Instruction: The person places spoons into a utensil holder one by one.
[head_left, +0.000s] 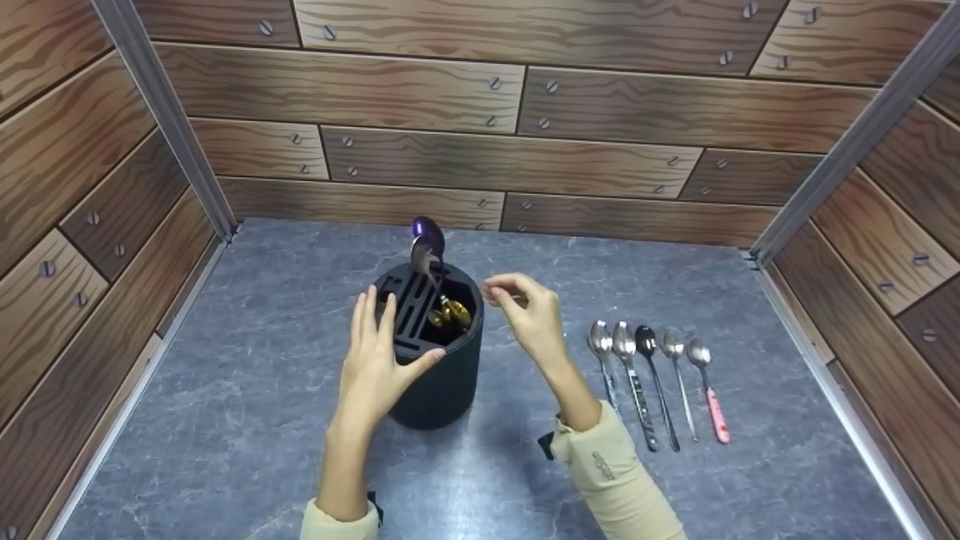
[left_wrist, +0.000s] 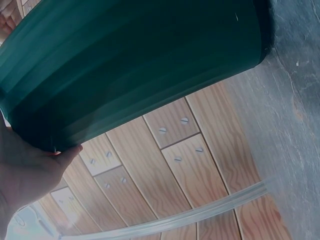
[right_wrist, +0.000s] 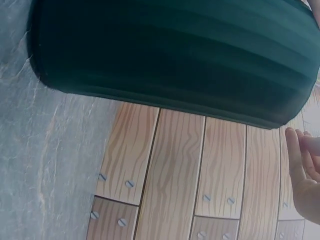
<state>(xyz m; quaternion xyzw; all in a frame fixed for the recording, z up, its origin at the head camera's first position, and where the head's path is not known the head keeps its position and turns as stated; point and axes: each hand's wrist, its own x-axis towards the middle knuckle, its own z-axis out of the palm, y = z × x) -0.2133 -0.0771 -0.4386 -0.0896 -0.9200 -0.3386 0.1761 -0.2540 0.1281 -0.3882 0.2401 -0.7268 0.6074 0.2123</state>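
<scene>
left hand (head_left: pixel 372 361) on the slotted utensil holder (head_left: pixel 442 382) at 8 o'clock, fingers splayed; right hand (head_left: pixel 534 313) just off 3 o'clock, fingers kinda bent

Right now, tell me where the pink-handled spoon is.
In the head view, the pink-handled spoon lies on the table, rightmost in its row, beside a thin silver spoon and to the right of the right hand.

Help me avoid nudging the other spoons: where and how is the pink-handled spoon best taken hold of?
Likely by the pink handle, pinched across its width, with the right hand coming from above and the right: the handle is thicker than the neck, and this spoon lies on the table with no other spoon to its right.
</scene>
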